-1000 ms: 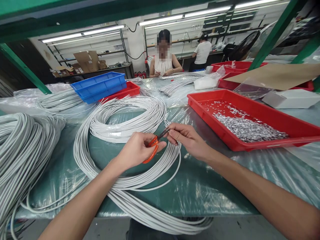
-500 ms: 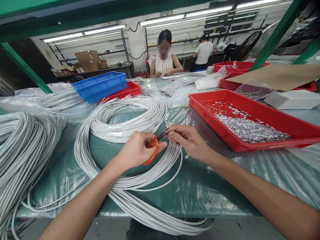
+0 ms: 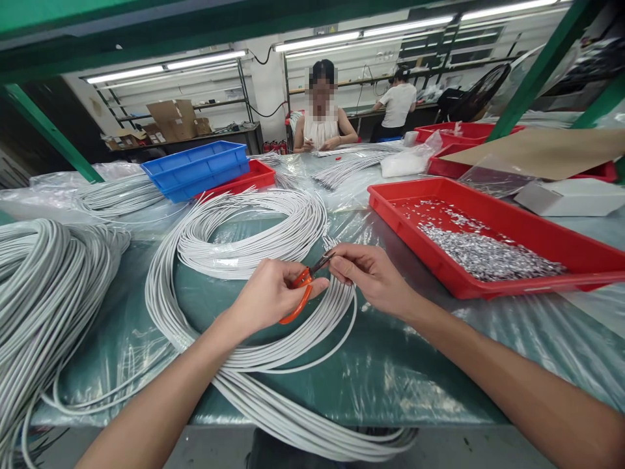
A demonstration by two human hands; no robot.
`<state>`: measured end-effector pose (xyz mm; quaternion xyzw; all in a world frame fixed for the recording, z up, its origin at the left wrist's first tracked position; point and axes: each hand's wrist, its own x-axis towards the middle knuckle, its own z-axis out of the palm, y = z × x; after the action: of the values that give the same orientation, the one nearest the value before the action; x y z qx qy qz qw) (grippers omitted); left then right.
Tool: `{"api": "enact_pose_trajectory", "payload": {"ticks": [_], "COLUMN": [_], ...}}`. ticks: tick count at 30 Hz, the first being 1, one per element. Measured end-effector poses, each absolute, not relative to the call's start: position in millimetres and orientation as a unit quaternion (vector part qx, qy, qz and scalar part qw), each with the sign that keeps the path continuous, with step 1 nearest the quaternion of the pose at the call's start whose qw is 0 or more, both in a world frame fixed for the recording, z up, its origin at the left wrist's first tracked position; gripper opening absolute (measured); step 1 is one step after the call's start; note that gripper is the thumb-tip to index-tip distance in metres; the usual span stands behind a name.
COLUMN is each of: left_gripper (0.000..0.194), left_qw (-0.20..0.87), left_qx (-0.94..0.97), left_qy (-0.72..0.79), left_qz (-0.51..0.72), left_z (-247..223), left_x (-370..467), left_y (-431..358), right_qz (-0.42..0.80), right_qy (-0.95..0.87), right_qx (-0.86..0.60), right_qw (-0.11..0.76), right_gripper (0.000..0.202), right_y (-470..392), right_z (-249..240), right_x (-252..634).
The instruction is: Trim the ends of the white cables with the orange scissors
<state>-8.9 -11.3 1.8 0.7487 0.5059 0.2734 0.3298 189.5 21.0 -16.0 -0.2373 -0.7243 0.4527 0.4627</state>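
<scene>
My left hand [image 3: 273, 292] is closed round the orange handles of a small cutting tool [image 3: 303, 279], whose dark jaws point up and to the right. The jaw tips meet the fingers of my right hand [image 3: 364, 273], which is pinched at the cable ends; exactly what lies between its fingertips is too small to make out. Below both hands, a coil of light grey cables [image 3: 312, 326] curves over the green table [image 3: 390, 365]. Another coiled bundle [image 3: 254, 254] lies just behind my left hand.
A red tray [image 3: 488, 286] with many small metal pieces stands at the right. More grey cables [image 3: 43, 293] are heaped at the left. A blue tray [image 3: 200, 170] sits behind the coils. Across the table sits a person [image 3: 323, 133]; another is farther back.
</scene>
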Motion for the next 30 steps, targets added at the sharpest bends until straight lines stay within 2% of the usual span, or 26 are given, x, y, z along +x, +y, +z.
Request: {"api": "enact_pose_trajectory", "payload": {"ticks": [8,18,20,25,30], "left_gripper": [0.042,0.047,0.046,0.047,0.046], "left_qw": [0.313,0.33,0.336,0.332,0.34], "left_qx": [0.754,0.744,0.743,0.741,0.74], "left_qy": [0.51,0.515,0.513,0.518,0.515], "left_qz": [0.272,0.269,0.269,0.267,0.269], "left_z": [1.2,2.0,2.3,1.8,3.5], "left_x": [-6.9,-6.9,-7.2,-7.7,-7.0], "left_y": [-11.5,-12.0,-11.5,-10.0,-11.1], "right_qz": [0.384,0.21,0.234,0.388,0.404], "right_qy": [-0.741,-0.77,-0.769,-0.743,-0.732], "right_qx": [-0.273,-0.314,-0.311,-0.268,-0.274], "right_qw": [0.48,0.515,0.506,0.474,0.476], "right_gripper": [0.02,0.011,0.012,0.029,0.027], "right_y": [17.9,12.3,12.8,19.0,20.8], "right_z": [-12.0,-12.9,-12.5,-12.8,-11.8], "right_x": [192.6,191.3,190.6,191.3,191.8]}}
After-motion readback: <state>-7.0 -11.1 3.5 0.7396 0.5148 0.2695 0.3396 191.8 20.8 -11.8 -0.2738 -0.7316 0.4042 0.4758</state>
